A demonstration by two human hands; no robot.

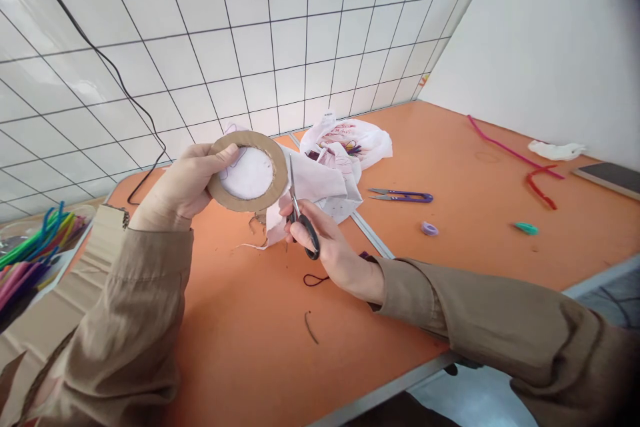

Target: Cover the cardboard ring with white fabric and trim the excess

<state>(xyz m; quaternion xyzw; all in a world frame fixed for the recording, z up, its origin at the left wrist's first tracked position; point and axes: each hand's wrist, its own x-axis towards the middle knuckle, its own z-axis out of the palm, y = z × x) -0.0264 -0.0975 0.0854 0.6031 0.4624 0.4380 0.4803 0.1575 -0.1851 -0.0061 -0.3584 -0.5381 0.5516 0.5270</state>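
My left hand grips a cardboard ring by its left side, thumb on the front face. White fabric or paper, which I cannot tell apart, covers the ring's opening and extends past its right edge as a loose sheet. In my right hand is a pair of scissors with black handles. Their blades point upward along the ring's right edge, at the white sheet. A narrow cut strip of the sheet hangs below the ring.
Behind the sheet lies a white plastic bag. Purple thread snips, a lilac ring-shaped item, a green item and red pipe cleaners lie rightward on the orange table. Cardboard and colourful pipe cleaners are at left.
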